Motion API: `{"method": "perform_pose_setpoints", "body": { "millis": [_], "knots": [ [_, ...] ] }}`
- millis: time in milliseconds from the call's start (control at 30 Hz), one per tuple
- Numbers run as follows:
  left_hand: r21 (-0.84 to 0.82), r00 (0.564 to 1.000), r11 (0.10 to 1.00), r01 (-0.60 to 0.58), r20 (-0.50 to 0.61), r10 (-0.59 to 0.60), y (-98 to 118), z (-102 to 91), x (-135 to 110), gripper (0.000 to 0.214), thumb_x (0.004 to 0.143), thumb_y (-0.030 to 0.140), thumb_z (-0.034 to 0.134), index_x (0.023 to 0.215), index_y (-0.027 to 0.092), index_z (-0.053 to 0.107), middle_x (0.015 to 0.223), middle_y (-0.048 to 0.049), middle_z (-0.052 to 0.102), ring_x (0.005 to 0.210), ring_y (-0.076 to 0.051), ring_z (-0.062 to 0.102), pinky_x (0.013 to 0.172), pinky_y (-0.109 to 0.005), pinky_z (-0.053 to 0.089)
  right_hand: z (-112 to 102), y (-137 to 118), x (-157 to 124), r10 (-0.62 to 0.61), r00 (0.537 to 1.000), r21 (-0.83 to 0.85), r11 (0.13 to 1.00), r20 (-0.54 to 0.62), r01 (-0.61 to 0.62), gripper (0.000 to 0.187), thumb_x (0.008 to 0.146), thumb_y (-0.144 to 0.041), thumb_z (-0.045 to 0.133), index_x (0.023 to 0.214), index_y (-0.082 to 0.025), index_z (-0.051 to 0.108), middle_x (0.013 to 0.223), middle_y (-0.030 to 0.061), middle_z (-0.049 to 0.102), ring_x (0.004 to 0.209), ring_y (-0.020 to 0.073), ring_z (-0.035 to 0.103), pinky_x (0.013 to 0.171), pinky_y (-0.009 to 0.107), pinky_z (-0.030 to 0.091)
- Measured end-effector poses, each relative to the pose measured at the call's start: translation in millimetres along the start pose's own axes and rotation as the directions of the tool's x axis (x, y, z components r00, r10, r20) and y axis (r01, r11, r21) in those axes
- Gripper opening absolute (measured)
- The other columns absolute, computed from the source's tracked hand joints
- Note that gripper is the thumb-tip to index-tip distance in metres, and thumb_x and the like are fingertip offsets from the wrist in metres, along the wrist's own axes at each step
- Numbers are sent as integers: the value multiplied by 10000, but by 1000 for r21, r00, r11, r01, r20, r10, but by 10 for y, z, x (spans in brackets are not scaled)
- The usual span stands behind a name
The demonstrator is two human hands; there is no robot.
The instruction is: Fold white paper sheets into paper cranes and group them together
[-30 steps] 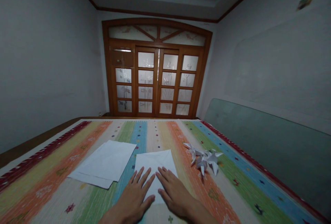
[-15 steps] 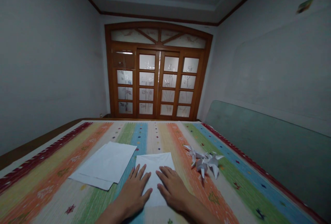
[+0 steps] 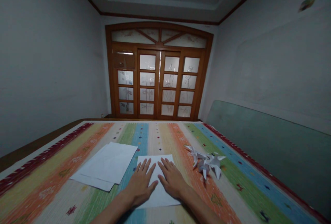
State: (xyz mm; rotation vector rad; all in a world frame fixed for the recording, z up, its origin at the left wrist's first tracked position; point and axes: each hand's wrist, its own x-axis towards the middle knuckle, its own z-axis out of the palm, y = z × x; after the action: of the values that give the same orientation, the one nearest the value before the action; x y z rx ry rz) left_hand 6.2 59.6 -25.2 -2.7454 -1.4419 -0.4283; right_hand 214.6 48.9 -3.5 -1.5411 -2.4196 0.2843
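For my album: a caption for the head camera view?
Left hand and right hand rest on a white paper sheet on a striped rug, beside origami figures and loose paper.

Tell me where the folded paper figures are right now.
In the head view, the folded paper figures lie on the striped bedcover, just right of the right hand and the paper sheet beneath it.
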Motion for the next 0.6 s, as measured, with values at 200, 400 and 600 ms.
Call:
{"method": "perform_pose_setpoints", "body": {
  "millis": [200, 400, 600],
  "knots": [
    [18, 998, 999, 44, -44, -43, -117, 25, 83, 593, 1015, 453, 426, 1529, 156, 420, 1595, -189, 403, 1475, -348, 370, 1190, -538, 303, 3, 27, -6, 38, 999, -24, 999, -10, -38, 585, 1016, -406, 440, 1547, -166, 383, 1644, 147, 273, 1525, 330, 247, 1233, 534, 230],
    [28, 995, 998, 60, -82, -58, -252, 59, 68, 600, 1017, 471, 408, 1528, 157, 422, 1585, -169, 431, 1462, -342, 395, 1175, -511, 341, -60, 110, 0, 107, 993, -52, 993, -42, -109, 591, 1017, -415, 430, 1534, -130, 407, 1628, 161, 302, 1516, 340, 264, 1229, 530, 247],
    [44, 995, 997, 60, -87, -56, -295, 74, 51, 608, 1022, 473, 400, 1535, 148, 412, 1587, -166, 426, 1458, -333, 405, 1178, -492, 345, -71, 183, 21, 158, 986, -36, 986, -50, -160, 615, 1013, -407, 416, 1532, -79, 397, 1620, 180, 306, 1516, 341, 265, 1233, 531, 241]
  ]
}}
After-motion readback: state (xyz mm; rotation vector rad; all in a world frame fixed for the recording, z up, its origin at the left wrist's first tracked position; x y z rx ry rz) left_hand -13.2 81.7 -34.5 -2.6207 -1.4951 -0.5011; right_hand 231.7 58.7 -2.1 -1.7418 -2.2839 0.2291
